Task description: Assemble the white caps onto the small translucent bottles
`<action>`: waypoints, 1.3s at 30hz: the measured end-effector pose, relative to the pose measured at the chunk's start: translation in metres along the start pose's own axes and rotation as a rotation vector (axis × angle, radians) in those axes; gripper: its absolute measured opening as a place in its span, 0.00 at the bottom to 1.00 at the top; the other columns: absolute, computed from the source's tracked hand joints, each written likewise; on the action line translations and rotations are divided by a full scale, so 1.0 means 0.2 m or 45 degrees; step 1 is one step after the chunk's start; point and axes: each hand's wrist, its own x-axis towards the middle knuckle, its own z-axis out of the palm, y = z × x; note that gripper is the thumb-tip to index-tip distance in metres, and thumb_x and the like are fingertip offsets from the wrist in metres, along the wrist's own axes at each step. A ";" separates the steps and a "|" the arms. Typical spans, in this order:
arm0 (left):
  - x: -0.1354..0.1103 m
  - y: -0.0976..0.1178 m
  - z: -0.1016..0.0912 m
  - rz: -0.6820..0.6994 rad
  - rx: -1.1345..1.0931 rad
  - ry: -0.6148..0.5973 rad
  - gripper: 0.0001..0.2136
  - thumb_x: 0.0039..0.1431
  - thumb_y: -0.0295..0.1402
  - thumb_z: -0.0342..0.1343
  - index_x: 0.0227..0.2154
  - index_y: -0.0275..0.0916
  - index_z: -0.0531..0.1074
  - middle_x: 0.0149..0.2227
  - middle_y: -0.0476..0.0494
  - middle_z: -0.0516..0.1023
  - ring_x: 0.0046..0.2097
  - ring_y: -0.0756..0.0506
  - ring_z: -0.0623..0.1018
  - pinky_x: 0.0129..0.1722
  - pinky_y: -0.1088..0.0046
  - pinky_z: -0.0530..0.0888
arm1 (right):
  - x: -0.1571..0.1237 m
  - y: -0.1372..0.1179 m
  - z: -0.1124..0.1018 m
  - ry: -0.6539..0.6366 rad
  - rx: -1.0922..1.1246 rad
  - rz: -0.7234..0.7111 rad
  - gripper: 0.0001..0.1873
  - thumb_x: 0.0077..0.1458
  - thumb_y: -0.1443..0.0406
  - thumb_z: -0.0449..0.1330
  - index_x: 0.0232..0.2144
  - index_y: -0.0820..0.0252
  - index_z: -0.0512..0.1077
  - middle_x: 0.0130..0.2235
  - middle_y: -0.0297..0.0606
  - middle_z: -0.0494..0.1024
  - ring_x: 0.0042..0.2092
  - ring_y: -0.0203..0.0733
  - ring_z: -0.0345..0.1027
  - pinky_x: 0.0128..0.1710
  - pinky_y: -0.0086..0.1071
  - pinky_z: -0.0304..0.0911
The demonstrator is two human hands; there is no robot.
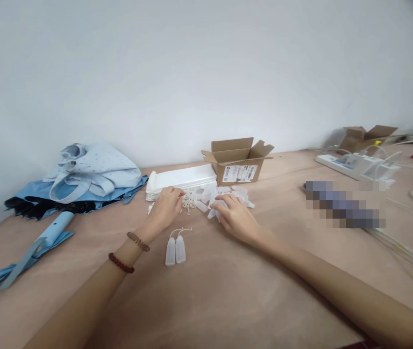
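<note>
My left hand reaches into a tangle of thin white strings, fingers curled and pinched on them; two bead bracelets ring its wrist. My right hand rests with bent fingers on a heap of small clear plastic bottles; whether it grips one is hidden. Two small white bottles tied together by a string lie on the brown table between my forearms. Just behind my left hand sits a stack of flat white bags.
An open cardboard box with a label stands behind the heap. A folded blue umbrella and pale blue cloth lie at the left. At the right are a white power strip with cables, another cardboard box and a blurred patch.
</note>
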 end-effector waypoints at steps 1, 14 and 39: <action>0.02 0.00 0.01 -0.002 0.007 0.006 0.13 0.58 0.26 0.45 0.40 0.33 0.72 0.38 0.36 0.73 0.44 0.38 0.71 0.46 0.58 0.69 | 0.00 0.00 0.00 -0.023 0.003 -0.007 0.20 0.53 0.75 0.52 0.48 0.60 0.70 0.51 0.50 0.68 0.51 0.52 0.59 0.48 0.45 0.58; 0.15 0.01 0.10 0.037 0.003 0.031 0.11 0.57 0.28 0.48 0.37 0.35 0.76 0.36 0.36 0.70 0.44 0.37 0.68 0.45 0.59 0.68 | -0.01 0.00 -0.01 -0.138 0.006 -0.036 0.19 0.51 0.77 0.54 0.45 0.65 0.70 0.52 0.52 0.66 0.52 0.52 0.56 0.47 0.45 0.56; -0.25 0.26 -0.06 -0.619 -1.371 0.010 0.12 0.48 0.38 0.63 0.32 0.36 0.71 0.27 0.48 0.76 0.28 0.50 0.75 0.28 0.74 0.73 | -0.03 -0.11 0.00 0.090 0.273 -0.062 0.12 0.61 0.70 0.50 0.46 0.62 0.66 0.42 0.46 0.75 0.43 0.48 0.66 0.42 0.41 0.62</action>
